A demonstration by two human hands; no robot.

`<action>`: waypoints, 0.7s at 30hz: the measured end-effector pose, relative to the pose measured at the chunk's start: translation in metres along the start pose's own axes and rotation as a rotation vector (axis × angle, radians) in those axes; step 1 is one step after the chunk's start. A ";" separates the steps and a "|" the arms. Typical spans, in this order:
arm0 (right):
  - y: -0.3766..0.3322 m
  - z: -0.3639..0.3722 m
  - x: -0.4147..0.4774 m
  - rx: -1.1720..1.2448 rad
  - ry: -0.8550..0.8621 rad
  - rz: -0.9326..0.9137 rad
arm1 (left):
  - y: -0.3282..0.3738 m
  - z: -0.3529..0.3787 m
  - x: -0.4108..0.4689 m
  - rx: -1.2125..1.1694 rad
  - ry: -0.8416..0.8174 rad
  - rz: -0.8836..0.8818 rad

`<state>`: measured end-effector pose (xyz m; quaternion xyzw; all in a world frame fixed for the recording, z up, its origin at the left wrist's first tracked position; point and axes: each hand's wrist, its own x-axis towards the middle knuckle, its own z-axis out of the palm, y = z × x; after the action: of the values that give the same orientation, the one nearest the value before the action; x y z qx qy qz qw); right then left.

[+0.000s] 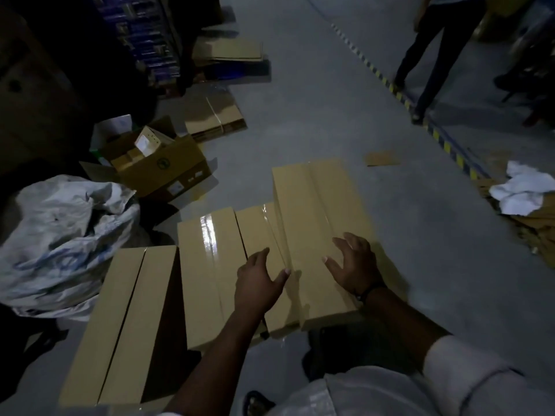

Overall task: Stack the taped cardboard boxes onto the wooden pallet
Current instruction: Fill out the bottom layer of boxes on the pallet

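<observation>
Several tan cardboard boxes lie side by side in front of me. The rightmost taped box (318, 223) sits highest and reaches farthest out. My right hand (353, 262) hovers flat over its near end with fingers spread. My left hand (259, 280) rests open on the shiny taped box (255, 232) just to its left. Another taped box (207, 265) reflects light beside that one. At the far left lies an untaped box (129, 322) with a dark seam between its flaps. No wooden pallet is visible; whatever is under the boxes is hidden.
A stuffed white sack (60, 238) stands at left. Behind it is an open carton (159, 163) with small items. Flattened cardboard (216, 118) lies farther back. A person (432, 55) walks along the striped floor line (399, 94). White cloth (522, 187) lies on cardboard scraps at right.
</observation>
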<state>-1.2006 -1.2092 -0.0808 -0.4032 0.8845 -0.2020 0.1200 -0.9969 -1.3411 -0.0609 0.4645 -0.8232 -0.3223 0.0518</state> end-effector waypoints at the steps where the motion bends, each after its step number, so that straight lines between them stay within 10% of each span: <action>1: 0.009 -0.001 0.008 -0.008 0.007 0.003 | 0.009 0.006 0.007 0.009 -0.010 -0.011; 21: 0.072 -0.011 0.118 -0.128 -0.390 0.026 | 0.093 0.084 0.115 0.124 -0.288 -0.081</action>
<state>-1.3293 -1.2532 -0.1097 -0.4302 0.8605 -0.0617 0.2658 -1.1620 -1.3591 -0.0975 0.4485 -0.8211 -0.3360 -0.1086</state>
